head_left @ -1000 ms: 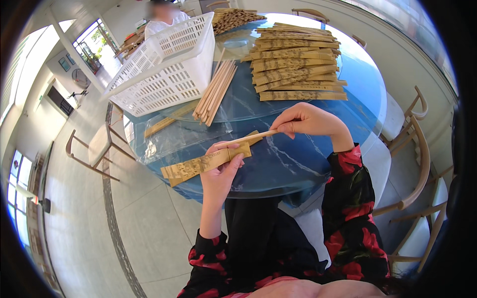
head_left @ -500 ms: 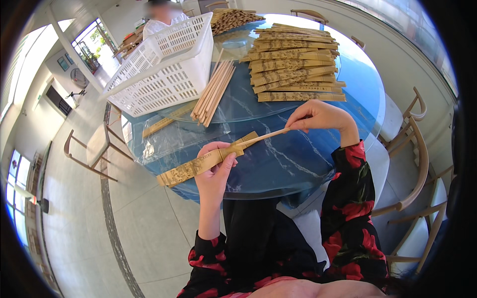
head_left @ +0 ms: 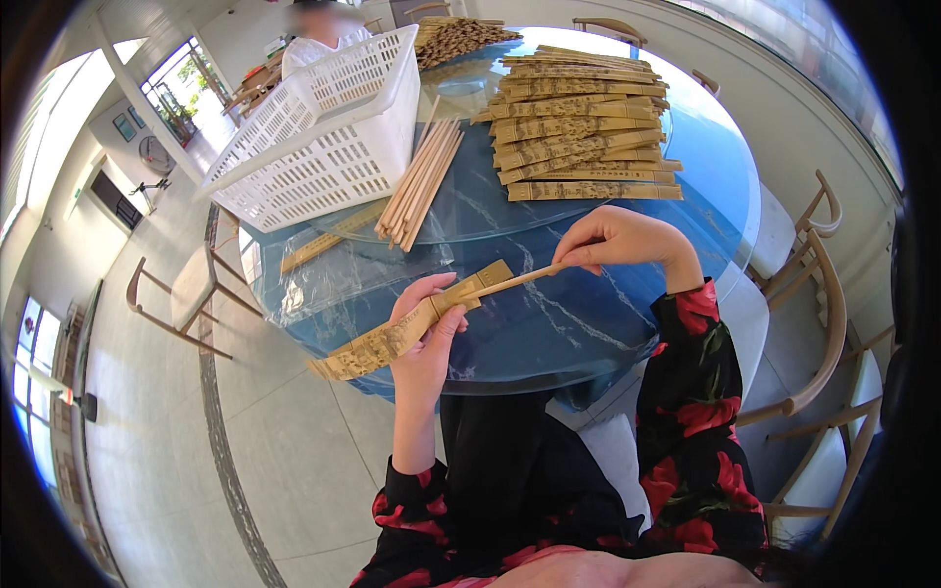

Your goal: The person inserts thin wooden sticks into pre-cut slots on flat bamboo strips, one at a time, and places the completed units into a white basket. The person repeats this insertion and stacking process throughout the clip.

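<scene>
My left hand (head_left: 423,328) is closed around a long tan printed paper sleeve (head_left: 368,351), which slants from lower left to upper right over the near table edge. In my right hand (head_left: 610,238), thumb and fingertips pinch the end of a pale wooden chopstick (head_left: 524,279); I cannot tell whether it is one or a pair. The chopstick's other end lies at the sleeve's opening by my left thumb, and how far in it reaches is hidden. Beyond my hands, a bundle of loose chopsticks (head_left: 423,184) and a large stack of printed sleeves (head_left: 578,127) lie on the table.
A white slotted plastic basket (head_left: 314,162) stands at the left of the round blue table (head_left: 578,343). Clear plastic film (head_left: 328,294) and a single sleeve (head_left: 328,237) lie near it. Farther back is another pile (head_left: 461,41). A person (head_left: 328,44) sits beyond; wooden chairs (head_left: 814,314) surround the table.
My right hand has moved slightly left and down, bringing the chopstick closer to my left hand, so less of it shows outside the sleeve. The sleeve's left end now bows more.
</scene>
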Motion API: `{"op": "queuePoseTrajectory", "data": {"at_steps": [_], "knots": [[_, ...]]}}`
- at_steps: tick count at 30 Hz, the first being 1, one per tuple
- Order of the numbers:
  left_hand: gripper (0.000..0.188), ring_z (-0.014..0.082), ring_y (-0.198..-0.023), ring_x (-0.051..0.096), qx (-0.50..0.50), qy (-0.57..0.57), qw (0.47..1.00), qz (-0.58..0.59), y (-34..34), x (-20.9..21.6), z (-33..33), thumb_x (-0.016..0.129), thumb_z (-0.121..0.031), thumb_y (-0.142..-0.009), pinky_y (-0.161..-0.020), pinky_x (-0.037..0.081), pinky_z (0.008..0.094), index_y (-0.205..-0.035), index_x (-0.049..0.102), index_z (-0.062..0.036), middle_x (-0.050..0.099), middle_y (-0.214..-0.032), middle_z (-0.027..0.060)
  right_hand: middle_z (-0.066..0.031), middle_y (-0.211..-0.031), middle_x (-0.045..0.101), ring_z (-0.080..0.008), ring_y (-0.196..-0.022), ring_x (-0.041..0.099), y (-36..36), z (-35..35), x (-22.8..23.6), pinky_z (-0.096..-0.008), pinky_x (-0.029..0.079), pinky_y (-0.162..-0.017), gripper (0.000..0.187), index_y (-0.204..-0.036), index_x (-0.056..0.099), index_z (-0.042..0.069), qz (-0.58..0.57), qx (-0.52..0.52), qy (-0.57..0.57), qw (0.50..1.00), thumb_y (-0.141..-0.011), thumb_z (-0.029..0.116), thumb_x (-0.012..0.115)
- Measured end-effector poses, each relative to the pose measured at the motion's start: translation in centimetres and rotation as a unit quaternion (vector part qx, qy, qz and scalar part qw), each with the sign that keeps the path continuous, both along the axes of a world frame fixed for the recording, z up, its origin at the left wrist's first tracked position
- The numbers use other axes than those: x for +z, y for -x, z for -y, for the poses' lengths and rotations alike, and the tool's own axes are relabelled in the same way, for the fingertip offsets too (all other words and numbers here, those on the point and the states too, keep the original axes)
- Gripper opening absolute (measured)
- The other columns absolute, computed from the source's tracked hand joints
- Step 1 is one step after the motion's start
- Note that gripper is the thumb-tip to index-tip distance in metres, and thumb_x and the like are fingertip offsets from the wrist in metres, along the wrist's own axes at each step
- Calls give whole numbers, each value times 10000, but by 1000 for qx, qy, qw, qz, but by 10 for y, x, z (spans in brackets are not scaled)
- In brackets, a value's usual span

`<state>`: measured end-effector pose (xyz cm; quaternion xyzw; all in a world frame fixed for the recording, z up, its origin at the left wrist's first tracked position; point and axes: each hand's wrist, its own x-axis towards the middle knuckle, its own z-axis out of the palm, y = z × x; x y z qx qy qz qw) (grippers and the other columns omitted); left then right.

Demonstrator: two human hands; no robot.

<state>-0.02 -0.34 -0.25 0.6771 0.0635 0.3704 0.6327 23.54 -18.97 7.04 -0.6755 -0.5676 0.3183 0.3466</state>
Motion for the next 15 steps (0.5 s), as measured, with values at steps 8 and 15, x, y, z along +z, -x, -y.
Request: {"op": "queuePoseTrajectory", "data": {"at_steps": [8, 15], "knots": [[466, 98, -730, 559, -12, 20, 999, -37, 0, 5, -2, 687, 32, -861, -659, 481, 219, -1296, 529, -15, 540, -885, 30, 2, -681, 590, -73, -619, 534, 14, -14, -8, -241, 415, -576, 171, -987, 715, 26, 5, -9, -39, 999, -949, 164, 622], [483, 87, -726, 556, -28, 39, 998, -48, 2, 10, -2, 701, 37, -851, -656, 478, 210, -1299, 530, -18, 540, -865, 18, -27, -708, 614, -99, -626, 559, 26, -24, -12, -260, 430, -584, 147, -987, 706, 37, 48, -19, -74, 996, -934, 155, 635]]}}
